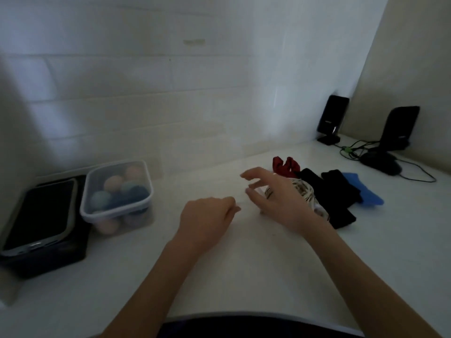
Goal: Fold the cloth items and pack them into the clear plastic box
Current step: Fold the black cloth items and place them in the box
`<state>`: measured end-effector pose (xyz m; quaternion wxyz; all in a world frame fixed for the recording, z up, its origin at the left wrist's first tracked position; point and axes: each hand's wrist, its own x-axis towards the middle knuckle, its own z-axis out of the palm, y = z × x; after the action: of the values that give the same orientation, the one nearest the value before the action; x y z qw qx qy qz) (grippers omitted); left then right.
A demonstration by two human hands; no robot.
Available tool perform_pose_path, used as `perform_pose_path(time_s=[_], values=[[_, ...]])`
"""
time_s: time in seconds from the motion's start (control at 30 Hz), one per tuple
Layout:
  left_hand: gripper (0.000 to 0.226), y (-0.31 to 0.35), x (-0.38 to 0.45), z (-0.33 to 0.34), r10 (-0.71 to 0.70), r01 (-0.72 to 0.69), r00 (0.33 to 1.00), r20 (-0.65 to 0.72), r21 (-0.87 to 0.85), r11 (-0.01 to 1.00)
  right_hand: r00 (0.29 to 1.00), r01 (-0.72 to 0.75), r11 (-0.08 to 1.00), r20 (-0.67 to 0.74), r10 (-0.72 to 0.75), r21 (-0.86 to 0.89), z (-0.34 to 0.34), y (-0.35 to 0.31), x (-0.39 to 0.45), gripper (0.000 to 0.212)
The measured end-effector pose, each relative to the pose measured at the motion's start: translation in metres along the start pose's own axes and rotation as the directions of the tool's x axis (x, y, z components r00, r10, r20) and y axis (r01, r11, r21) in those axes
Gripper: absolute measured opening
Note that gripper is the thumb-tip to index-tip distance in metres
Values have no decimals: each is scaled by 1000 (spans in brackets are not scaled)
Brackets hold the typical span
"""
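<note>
Your left hand (207, 215) hovers low over the middle of the white bench (244, 264), its fingers loosely curled with nothing between them. Your right hand (275, 198) reaches forward just beside it, fingers (253, 173) spread and gently bent, holding nothing that shows; its palm lies over the near edge of a white patterned cloth (302, 191), and you cannot tell from here whether it touches that cloth.

The cloth items sit in a loose pile to the right of your right hand: the patterned cloth nearest, a red piece (285, 165) behind it, two black pieces (339, 198) alongside, and a blue piece (363, 191) at the far right, partly under the black.

The clear plastic box (117, 193) stands well apart on the left of the bench, already filled with rolled bundles (113, 184) in peach, pale green and blue tones. Just to its left a phone (41, 211) lies tilted on a dark box (48, 257).

In the far right corner stand two black speakers (333, 118), with a dark mouse (380, 162) and cables (351, 148) near them
</note>
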<state>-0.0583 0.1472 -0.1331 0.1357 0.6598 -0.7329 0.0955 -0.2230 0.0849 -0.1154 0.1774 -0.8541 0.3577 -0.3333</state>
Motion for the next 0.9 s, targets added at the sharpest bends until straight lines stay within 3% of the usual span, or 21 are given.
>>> perform_pose_path(time_s=[0.07,0.13,0.17,0.3,0.37,0.57,0.7,0.77,0.83,0.9], values=[[36,1,-2,3,13,-12,999,-35,42,999,962,-73,997,-266,61,-36,-5,9,0,23],[35,0,-1,5,16,-14,998,-67,28,1000,835,-266,952,-529,148,-153,-12,27,2,18],[34,1,-1,5,17,-16,996,-82,11,1000,788,-380,909,-574,223,-169,-16,39,4,18],[33,5,3,5,45,-46,997,-61,-9,999,715,-692,690,-327,617,-212,-25,91,10,29],[32,6,9,2,59,-59,998,-4,-18,998,684,-728,618,-264,680,-297,-26,105,14,34],[40,7,34,-17,208,-162,918,337,-161,974,745,-655,714,-366,557,-246,-11,110,22,29],[65,10,44,-21,231,-33,848,476,-388,921,768,-532,843,-467,439,-82,-21,83,23,34],[65,8,48,-22,197,-2,893,404,-436,900,787,-422,906,-509,348,-35,-27,64,25,33],[57,6,50,-21,130,-13,969,210,-483,875,821,-269,960,-502,273,82,-33,44,29,30],[42,4,53,-19,27,-36,999,-24,-614,789,853,-95,945,-463,240,313,-38,20,36,27]])
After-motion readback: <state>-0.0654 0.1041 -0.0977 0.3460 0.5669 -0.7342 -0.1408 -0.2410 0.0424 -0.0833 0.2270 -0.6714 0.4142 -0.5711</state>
